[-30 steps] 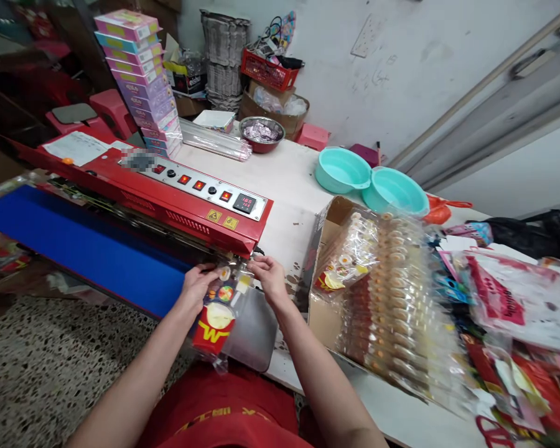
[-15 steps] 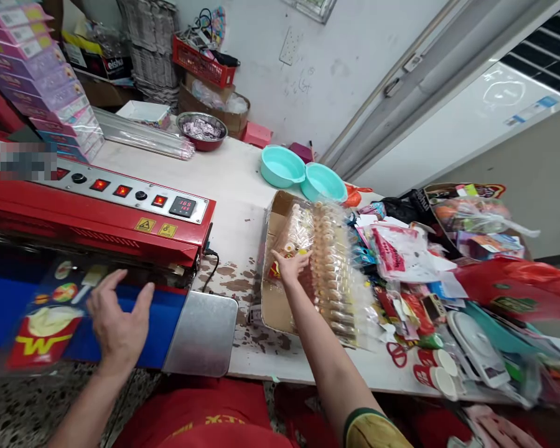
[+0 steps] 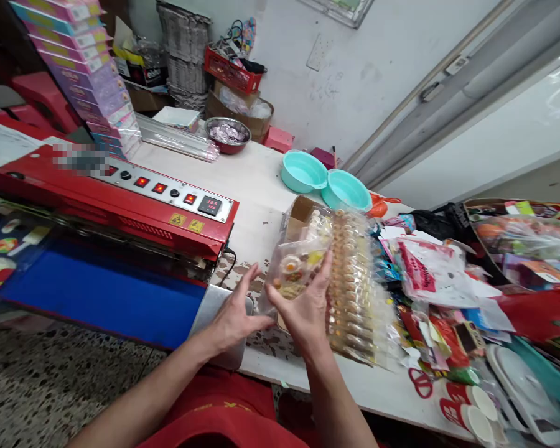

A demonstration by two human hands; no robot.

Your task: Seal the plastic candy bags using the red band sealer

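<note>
Just right of the sealer [image 3: 121,205]: packet [image 3: 293,269] gripped in right hand [image 3: 305,311], slanted up-right; left hand [image 3: 236,314] open, touching its lower-left edge.

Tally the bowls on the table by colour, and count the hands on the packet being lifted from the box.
Teal bowls: 2, one touching the other
Metal bowl: 1
Bowls total: 3
Hands at the clear packet: 2, right hand gripping it, left hand at its edge

Glossy clear plastic packet [image 3: 295,269] — matt brown cardboard box [image 3: 300,210].
</note>
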